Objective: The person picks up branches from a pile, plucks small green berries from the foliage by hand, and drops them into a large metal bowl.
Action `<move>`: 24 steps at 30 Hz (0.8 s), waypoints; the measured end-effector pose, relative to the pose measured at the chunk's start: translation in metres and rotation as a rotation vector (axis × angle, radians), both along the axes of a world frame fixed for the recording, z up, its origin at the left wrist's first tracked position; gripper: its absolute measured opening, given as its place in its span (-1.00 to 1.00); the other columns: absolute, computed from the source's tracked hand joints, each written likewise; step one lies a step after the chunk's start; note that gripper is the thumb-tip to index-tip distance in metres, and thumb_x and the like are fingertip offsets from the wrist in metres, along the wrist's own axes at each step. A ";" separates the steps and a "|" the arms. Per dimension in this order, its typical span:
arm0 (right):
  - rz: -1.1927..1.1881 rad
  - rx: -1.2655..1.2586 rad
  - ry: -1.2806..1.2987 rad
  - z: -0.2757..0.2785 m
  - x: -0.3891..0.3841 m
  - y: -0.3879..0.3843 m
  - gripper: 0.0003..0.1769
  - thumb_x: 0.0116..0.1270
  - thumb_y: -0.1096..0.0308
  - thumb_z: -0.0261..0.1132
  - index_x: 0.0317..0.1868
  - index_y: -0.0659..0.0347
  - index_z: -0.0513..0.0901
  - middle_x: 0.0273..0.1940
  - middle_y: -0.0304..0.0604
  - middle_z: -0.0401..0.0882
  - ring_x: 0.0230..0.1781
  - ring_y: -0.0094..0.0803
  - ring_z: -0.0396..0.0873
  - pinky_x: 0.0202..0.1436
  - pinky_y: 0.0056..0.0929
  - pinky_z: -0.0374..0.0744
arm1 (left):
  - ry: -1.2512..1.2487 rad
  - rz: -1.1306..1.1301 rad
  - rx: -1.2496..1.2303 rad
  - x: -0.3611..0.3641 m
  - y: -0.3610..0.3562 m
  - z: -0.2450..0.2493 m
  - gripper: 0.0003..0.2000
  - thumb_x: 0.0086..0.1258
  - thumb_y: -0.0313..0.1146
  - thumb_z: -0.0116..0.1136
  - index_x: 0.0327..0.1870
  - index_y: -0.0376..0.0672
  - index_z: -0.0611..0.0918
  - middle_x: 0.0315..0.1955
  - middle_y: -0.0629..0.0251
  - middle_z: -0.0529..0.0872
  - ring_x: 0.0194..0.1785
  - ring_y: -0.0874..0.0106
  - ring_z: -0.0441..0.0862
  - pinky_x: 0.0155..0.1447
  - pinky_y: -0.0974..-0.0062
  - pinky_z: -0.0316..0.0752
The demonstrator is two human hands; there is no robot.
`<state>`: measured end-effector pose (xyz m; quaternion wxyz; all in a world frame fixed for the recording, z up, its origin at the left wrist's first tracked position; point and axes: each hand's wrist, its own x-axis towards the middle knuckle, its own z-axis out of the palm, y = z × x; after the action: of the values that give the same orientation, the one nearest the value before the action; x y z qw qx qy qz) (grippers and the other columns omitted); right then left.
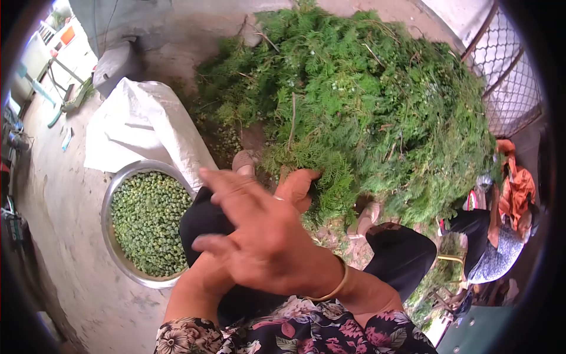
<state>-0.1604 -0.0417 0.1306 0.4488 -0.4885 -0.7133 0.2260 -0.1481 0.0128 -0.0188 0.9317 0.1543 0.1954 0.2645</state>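
My right hand (253, 236) reaches leftward across my left forearm, with a bangle on its wrist. Its thumb and fingers are apart, and I see nothing in them. Beyond it, partly covered, my left hand (296, 187) is closed on a leafy green branch (337, 184) with flat, feathery, cypress-like foliage. To the left stands a round metal basin (108, 236), filled with small green cones (150, 224). My right fingertips point towards its side but are not over it.
A big heap of cut green branches (377, 100) lies in front. A white woven sack (135, 115) rests behind the basin. Another person (495, 251) sits at the right edge, near a wire mesh panel (507, 71). Concrete floor (59, 194) extends left.
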 end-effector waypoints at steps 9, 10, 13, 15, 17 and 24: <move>-0.619 -0.162 0.007 -0.089 0.099 -0.029 -0.37 0.16 0.17 0.40 0.07 0.50 0.44 -0.21 0.09 0.60 -0.13 -0.15 0.55 -0.03 -0.30 0.50 | 0.184 0.172 0.551 0.023 -0.017 -0.015 -0.75 0.22 -0.44 0.12 -0.08 -0.28 0.50 -0.24 0.21 0.60 -0.19 0.34 0.57 -0.10 0.41 0.47; -0.644 -0.168 0.006 -0.092 0.103 -0.034 -0.37 0.16 0.17 0.40 0.07 0.50 0.44 -0.21 0.09 0.60 -0.13 -0.15 0.55 -0.03 -0.30 0.50 | 0.265 0.201 0.703 0.027 -0.022 -0.012 -0.74 0.22 -0.43 0.13 -0.08 -0.28 0.50 -0.25 0.22 0.60 -0.21 0.34 0.57 -0.12 0.40 0.48; -0.643 -0.375 0.514 -0.101 0.115 -0.042 -0.53 0.20 0.25 0.37 -0.01 0.45 0.52 -0.22 -0.05 0.61 -0.21 -0.38 0.54 -0.10 -0.39 0.52 | 0.671 0.149 1.201 0.031 -0.034 0.002 -0.71 -0.01 -0.39 0.30 -0.37 -0.37 0.47 -0.45 -0.01 0.59 -0.32 0.28 0.60 -0.29 0.37 0.47; -0.788 -0.324 0.930 -0.111 0.123 -0.049 -0.62 0.18 0.35 0.36 -0.06 0.42 0.54 -0.25 -0.13 0.61 -0.21 -0.52 0.49 -0.10 -0.46 0.51 | 0.771 -0.161 1.056 0.037 -0.036 0.017 -0.65 -0.05 -0.37 0.39 -0.34 -0.38 0.50 -0.47 0.25 0.54 -0.35 0.56 0.44 -0.34 0.48 0.39; -0.819 -0.372 0.991 -0.124 0.144 -0.069 -0.71 0.22 0.46 0.28 -0.06 0.40 0.55 -0.24 -0.11 0.63 -0.21 -0.44 0.56 -0.05 -0.45 0.51 | 0.618 -0.281 1.038 0.028 -0.030 0.024 -0.73 0.03 -0.41 0.32 -0.37 -0.42 0.52 -0.53 0.25 0.50 -0.40 0.52 0.46 -0.35 0.49 0.38; -0.947 -0.532 1.537 -0.122 0.173 -0.097 -0.66 0.17 0.66 0.16 0.00 0.41 0.51 -0.17 -0.05 0.62 -0.14 -0.26 0.62 0.00 -0.48 0.56 | 0.307 -0.347 0.743 0.029 -0.022 0.022 -0.84 0.17 -0.43 0.27 -0.37 -0.32 0.56 -0.49 0.45 0.50 -0.38 0.64 0.43 -0.35 0.60 0.35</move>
<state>0.0124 -0.1386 0.0081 0.7155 -0.5311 0.1261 0.4360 -0.1189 -0.0092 0.0034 0.8036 0.5471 0.1945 0.1305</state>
